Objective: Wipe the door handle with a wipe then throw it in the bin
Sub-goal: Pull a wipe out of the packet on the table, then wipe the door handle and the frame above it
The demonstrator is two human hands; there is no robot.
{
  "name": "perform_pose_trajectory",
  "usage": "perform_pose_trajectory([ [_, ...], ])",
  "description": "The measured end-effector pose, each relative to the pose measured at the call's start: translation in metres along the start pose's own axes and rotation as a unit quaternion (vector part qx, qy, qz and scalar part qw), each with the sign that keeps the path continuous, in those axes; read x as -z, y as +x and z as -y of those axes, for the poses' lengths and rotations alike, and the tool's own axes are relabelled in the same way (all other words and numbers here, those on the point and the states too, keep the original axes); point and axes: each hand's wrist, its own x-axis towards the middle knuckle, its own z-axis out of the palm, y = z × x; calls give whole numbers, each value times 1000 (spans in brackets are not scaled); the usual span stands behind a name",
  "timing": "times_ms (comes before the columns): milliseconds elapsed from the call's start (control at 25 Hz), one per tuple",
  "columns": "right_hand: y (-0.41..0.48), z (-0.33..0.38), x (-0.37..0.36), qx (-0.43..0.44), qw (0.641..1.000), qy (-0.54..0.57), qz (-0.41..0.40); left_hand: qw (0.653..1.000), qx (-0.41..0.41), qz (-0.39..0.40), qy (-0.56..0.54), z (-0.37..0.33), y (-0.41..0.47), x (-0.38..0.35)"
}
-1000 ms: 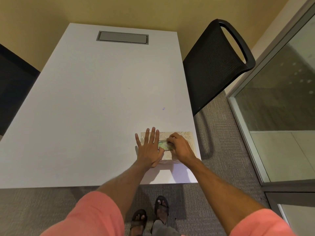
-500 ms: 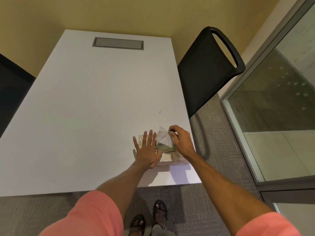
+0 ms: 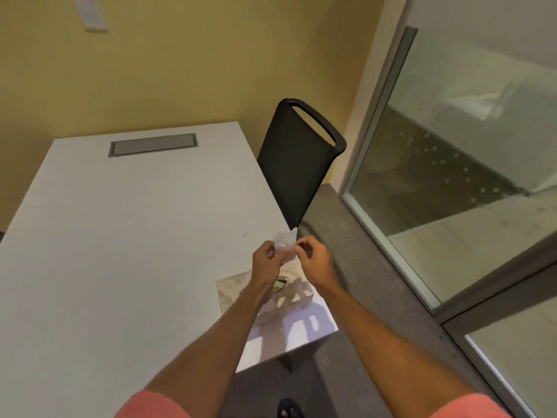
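Note:
A small white wipe (image 3: 284, 241) is held up above the table between both hands. My left hand (image 3: 266, 260) pinches its left edge and my right hand (image 3: 313, 259) pinches its right edge. Below them the pale patterned wipe box (image 3: 238, 289) lies on the white table (image 3: 126, 242) near its front right corner, its green opening partly hidden by my left wrist. No door handle and no bin appear in the head view.
A black mesh chair (image 3: 294, 164) stands at the table's right side. Glass panels with a grey frame (image 3: 452, 309) run along the right. A grey cable hatch (image 3: 152, 144) sits at the table's far end. Grey carpet (image 3: 361, 267) covers the floor.
The wipe has come out of the box and risen. My left hand left the box top and took the wipe's other edge. The camera tilted up.

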Motion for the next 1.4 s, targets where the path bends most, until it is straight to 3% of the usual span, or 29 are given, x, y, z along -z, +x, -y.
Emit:
perform_pose_trajectory([
  [160, -5, -9, 59, -90, 987, 101, -90, 998, 36, 52, 27, -15, 3, -53],
  [320, -1, -38, 126, -222, 930, 271, -111, 987, 23, 152, 38, -22, 1, -124],
  [440, 0, -63, 191, -213, 907, 326, -159, 971, 20, 237, 26, -23, 4, -197],
  [640, 5, -99, 298, -213, 869, 379, -236, 959, 21, 279, 48, -25, 7, -311],
  [840, 7, -127, 381, -210, 832, 440, -264, 938, 14, 343, 40, -27, 5, -408],
  [1000, 13, -141, 424, -175, 821, 472, -271, 917, 21, 396, 53, -27, 3, -466],
  [1400, 71, -184, 525, -150, 778, 480, -378, 876, -5, 477, 77, -32, 58, -615],
])
